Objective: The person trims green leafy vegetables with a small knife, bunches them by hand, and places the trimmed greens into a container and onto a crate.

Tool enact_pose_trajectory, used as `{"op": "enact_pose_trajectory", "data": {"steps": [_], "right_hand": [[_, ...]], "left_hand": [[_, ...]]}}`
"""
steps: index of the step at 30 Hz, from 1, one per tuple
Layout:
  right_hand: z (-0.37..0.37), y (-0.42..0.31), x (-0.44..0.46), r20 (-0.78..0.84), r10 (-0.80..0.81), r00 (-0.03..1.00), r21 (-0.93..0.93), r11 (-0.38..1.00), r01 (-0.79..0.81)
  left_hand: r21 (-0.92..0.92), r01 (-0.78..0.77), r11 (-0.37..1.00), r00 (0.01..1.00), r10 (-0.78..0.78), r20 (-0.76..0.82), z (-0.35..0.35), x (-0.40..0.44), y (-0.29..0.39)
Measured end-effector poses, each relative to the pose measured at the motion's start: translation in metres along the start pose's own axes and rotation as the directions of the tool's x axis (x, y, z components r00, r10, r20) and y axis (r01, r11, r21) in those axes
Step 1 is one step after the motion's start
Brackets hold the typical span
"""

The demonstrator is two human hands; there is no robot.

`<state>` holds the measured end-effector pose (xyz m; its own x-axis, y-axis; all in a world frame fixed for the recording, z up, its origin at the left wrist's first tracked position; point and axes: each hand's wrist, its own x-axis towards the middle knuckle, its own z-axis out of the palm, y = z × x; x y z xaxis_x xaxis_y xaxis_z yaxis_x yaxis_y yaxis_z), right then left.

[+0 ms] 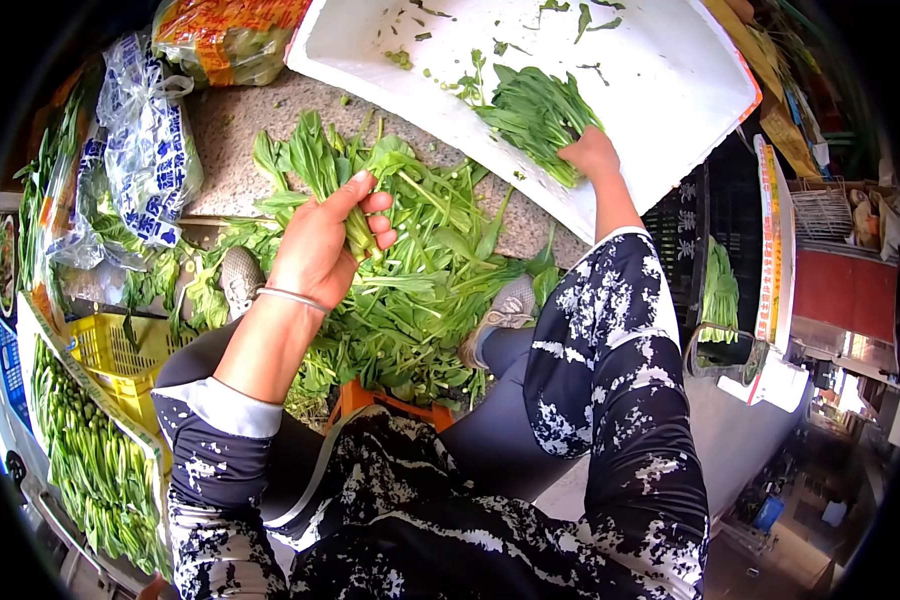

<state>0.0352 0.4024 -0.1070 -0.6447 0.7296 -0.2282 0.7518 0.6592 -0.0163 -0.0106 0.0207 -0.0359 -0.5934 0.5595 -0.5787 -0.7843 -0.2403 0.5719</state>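
Note:
My left hand (335,235) is closed around a small bunch of leafy greens (320,165), its stem ends showing below my fingers. Under and beyond it lies a big loose pile of greens (430,290) between my feet. My right hand (590,153) reaches into a white foam box (660,100) and has its fingers round the stem side of a dark green bundle (535,110) lying in the box. Scraps of leaf dot the box floor.
Plastic bags of vegetables (150,140) stand at the upper left. A yellow basket (120,350) and a box of packed greens (90,460) are at the left. Beside the foam box is a black crate (685,240). An orange stool (400,402) shows beneath me.

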Motion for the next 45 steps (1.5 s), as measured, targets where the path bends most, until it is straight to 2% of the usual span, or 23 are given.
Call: {"op": "enact_pose_trajectory", "data": {"steps": [2,3,6,7,9,10,12,13,15,16,18,19,21,23,25,26,30,37,41,43,45], "right_hand": [[0.0,0.007,0.008,-0.023,-0.065,0.998,0.114,0.991,0.067],[-0.003,0.01,0.008,-0.022,-0.066,0.998,0.113,0.991,0.069],[-0.012,0.014,0.006,0.082,-0.041,0.996,0.569,0.822,-0.013],[-0.017,0.014,0.003,0.082,-0.042,0.996,0.568,0.823,-0.012],[-0.027,0.018,-0.002,0.281,0.058,0.958,0.694,0.677,-0.245],[-0.026,0.02,-0.001,0.281,0.057,0.958,0.694,0.678,-0.244],[-0.025,0.024,-0.001,0.365,-0.007,0.931,0.836,0.443,-0.324],[-0.025,0.027,0.0,0.366,-0.006,0.931,0.835,0.443,-0.326],[-0.025,0.033,0.002,0.455,-0.107,0.884,0.867,0.281,-0.412],[-0.026,0.035,0.003,0.454,-0.106,0.885,0.867,0.282,-0.411],[-0.028,0.038,0.004,0.491,-0.078,0.867,0.864,0.169,-0.474],[-0.03,0.038,0.004,0.489,-0.078,0.869,0.865,0.17,-0.472],[-0.037,0.037,0.001,0.5,-0.125,0.857,0.865,0.022,-0.501],[-0.047,0.032,-0.005,0.464,-0.105,0.879,0.883,-0.019,-0.469],[-0.058,0.03,-0.007,0.441,-0.23,0.868,0.882,-0.07,-0.467],[-0.063,0.029,-0.009,0.421,-0.231,0.877,0.887,-0.095,-0.451],[-0.082,0.014,-0.019,0.378,-0.256,0.89,0.901,-0.118,-0.416],[-0.103,-0.052,-0.061,0.324,-0.455,0.83,0.916,-0.07,-0.396],[-0.094,-0.097,-0.106,0.343,-0.513,0.787,0.938,0.137,-0.319],[-0.096,-0.116,-0.136,0.358,-0.551,0.754,0.933,0.196,-0.301],[-0.095,-0.132,-0.161,0.323,-0.5,0.804,0.944,0.236,-0.232]], "left_hand": [[-0.003,-0.004,1.0,1.0,0.004,0.004,0.0,0.0,0.0],[0.002,-0.007,1.0,1.0,0.007,0.003,0.0,0.0,0.0],[0.001,-0.012,1.0,1.0,0.012,0.002,-0.001,-0.001,0.001],[-0.004,-0.015,1.0,1.0,0.015,0.007,-0.001,-0.001,0.001],[-0.005,-0.015,1.0,1.0,0.015,0.009,-0.003,-0.001,0.002],[-0.005,-0.016,1.0,1.0,0.016,0.011,-0.003,-0.001,0.001],[-0.002,-0.014,1.0,1.0,0.014,0.009,-0.003,-0.001,0.002],[0.002,-0.012,1.0,1.0,0.012,0.007,-0.002,-0.001,0.002],[-0.001,-0.008,1.0,1.0,0.008,0.005,-0.002,-0.002,0.002],[-0.003,-0.005,1.0,1.0,0.005,0.003,-0.002,-0.002,0.002],[0.0,-0.01,1.0,1.0,0.01,0.006,-0.002,-0.001,0.001],[0.002,-0.013,1.0,1.0,0.013,0.009,-0.002,-0.001,0.001],[0.004,-0.011,1.0,1.0,0.01,0.017,-0.001,0.001,0.0],[0.005,-0.01,1.0,1.0,0.009,0.027,-0.001,0.002,-0.001],[0.0,-0.006,1.0,0.999,0.006,0.044,0.0,0.002,-0.002],[-0.002,-0.009,1.0,0.999,0.009,0.047,0.001,0.002,-0.002],[-0.008,-0.012,1.0,0.999,0.013,0.049,0.006,0.001,-0.003],[-0.053,-0.037,0.998,0.992,0.043,0.122,0.012,0.007,-0.009],[-0.169,-0.125,0.978,0.947,0.168,0.273,0.016,0.01,-0.011],[-0.232,-0.146,0.962,0.918,0.219,0.33,0.019,0.006,-0.008],[-0.262,-0.135,0.955,0.917,0.221,0.333,0.022,-0.003,-0.003]]}}
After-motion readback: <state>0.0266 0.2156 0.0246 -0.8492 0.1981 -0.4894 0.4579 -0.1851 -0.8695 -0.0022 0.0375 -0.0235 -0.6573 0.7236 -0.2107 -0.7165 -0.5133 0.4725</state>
